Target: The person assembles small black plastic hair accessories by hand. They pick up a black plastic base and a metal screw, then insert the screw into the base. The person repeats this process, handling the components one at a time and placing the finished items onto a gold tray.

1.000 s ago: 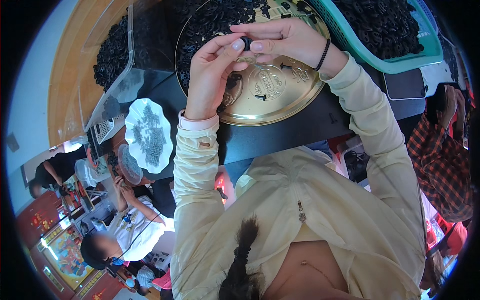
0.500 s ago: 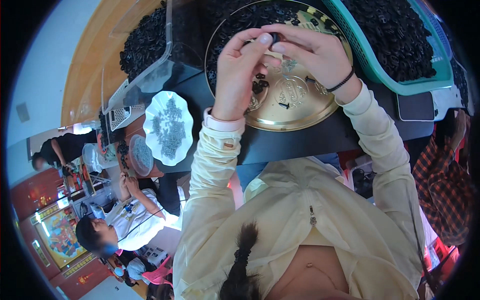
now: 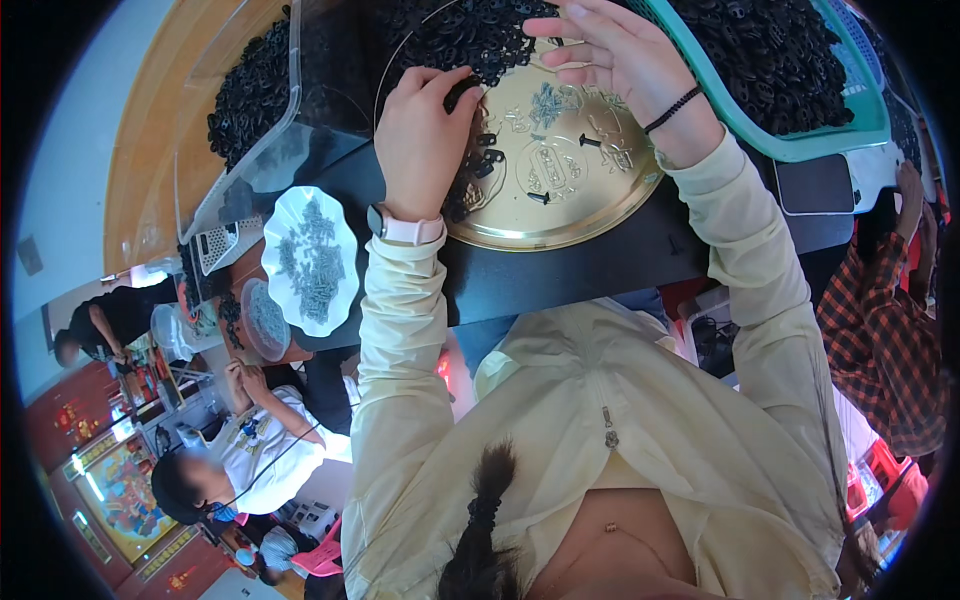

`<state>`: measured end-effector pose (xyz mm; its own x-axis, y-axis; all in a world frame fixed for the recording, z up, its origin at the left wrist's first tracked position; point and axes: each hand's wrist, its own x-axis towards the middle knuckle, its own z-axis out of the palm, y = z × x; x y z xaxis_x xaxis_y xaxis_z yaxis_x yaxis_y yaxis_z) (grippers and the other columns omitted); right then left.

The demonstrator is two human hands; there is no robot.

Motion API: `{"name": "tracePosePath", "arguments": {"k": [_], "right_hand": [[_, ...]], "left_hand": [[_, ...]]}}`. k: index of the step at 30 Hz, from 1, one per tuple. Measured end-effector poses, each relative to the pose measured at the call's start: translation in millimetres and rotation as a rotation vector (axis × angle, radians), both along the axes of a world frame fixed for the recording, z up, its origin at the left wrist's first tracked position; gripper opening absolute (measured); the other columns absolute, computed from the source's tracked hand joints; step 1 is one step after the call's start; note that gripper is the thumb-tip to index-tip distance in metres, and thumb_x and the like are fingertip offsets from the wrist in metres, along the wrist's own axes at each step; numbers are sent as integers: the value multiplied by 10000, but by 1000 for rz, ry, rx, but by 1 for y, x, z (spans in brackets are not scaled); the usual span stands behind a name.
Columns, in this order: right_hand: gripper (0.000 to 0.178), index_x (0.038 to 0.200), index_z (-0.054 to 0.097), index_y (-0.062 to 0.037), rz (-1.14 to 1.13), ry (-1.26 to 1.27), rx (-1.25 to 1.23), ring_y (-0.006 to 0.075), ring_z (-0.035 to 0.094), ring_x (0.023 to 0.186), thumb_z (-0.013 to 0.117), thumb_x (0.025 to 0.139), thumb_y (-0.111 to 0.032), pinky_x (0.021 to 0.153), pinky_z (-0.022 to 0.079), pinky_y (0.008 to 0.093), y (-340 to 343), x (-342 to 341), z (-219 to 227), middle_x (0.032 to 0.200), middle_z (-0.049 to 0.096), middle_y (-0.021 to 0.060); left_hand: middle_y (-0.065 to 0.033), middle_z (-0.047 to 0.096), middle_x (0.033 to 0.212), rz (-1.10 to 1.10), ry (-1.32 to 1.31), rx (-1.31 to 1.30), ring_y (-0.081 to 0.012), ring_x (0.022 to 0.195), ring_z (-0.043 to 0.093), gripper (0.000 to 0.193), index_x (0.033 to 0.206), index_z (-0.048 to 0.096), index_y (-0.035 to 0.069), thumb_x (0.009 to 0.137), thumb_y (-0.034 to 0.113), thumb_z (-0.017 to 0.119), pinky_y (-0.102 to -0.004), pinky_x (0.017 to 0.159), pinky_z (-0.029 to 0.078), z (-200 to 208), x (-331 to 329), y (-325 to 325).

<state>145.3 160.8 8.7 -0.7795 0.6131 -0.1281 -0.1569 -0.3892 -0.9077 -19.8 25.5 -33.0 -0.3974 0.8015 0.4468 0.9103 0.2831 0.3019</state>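
Observation:
My left hand [image 3: 420, 140] is closed on a small black plastic part [image 3: 460, 93], pinched between thumb and fingers over the left side of a round gold tray [image 3: 560, 228]. My right hand [image 3: 630, 75] hovers above the tray's far right with its fingers spread and nothing in them. Black plastic parts [image 3: 465, 40] are heaped at the tray's far side. A few more lie beside my left wrist. Near the middle rests a little heap of silver screws [image 3: 550, 103]. Two black pieces with thin stems, one of them this black pin [image 3: 540, 197], lie on bare gold.
A scalloped white dish [image 3: 345, 290] of silver screws stands left of the tray. Behind it is a clear bin [image 3: 290, 105] with black parts. A teal basket [image 3: 870, 140] of black parts and a dark phone-like slab [image 3: 815, 187] are at right. Co-workers sit on both sides.
My hands were together over the tray, fingers around a small black part. They have separated: the left went left, the right moved up and opened.

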Motion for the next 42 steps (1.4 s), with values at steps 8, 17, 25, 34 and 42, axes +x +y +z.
{"name": "tracePosePath", "arguments": {"k": [8, 17, 25, 34, 42], "right_hand": [[299, 1199, 544, 2, 147, -11, 246, 119, 607, 825, 482, 953, -156, 715, 499, 221, 17, -13, -25, 1012, 650, 86], [253, 1110, 603, 17, 95, 18, 355, 85, 591, 770, 597, 891, -109, 673, 487, 192, -2, -16, -37, 942, 653, 53], [173, 1018, 618, 18, -30, -42, 185, 73, 591, 709, 600, 887, -94, 636, 490, 183, 0, -14, -40, 864, 649, 39], [211, 1043, 628, -4, 1, -110, 254, 84, 603, 732, 605, 888, -146, 660, 491, 184, -3, -11, -43, 874, 650, 24], [263, 1070, 650, -23, 19, -68, 328, 106, 645, 774, 633, 869, -192, 693, 520, 198, -3, -11, -56, 909, 678, 57]], "left_hand": [[-54, 613, 885, 71, 118, -110, -258, 788, 615, 144, 894, 706, 130, 780, 209, 668, -325, 679, 489, 11, 10, 5], [64, 573, 724, -56, -1129, 234, -15, 643, 467, 279, 989, 680, 18, 841, 254, 684, -151, 551, 356, 14, 30, 8], [-3, 607, 862, -111, 152, 147, -224, 787, 576, 128, 878, 710, 165, 758, 165, 667, -325, 650, 484, -4, 19, 20], [-36, 610, 843, -131, 225, 82, -211, 732, 578, 91, 843, 674, 94, 794, 164, 643, -304, 604, 480, -6, 17, 21], [-6, 652, 897, -199, -890, 221, -55, 789, 585, 204, 1021, 635, 42, 860, 165, 656, -176, 577, 464, 3, 29, 10]]}}
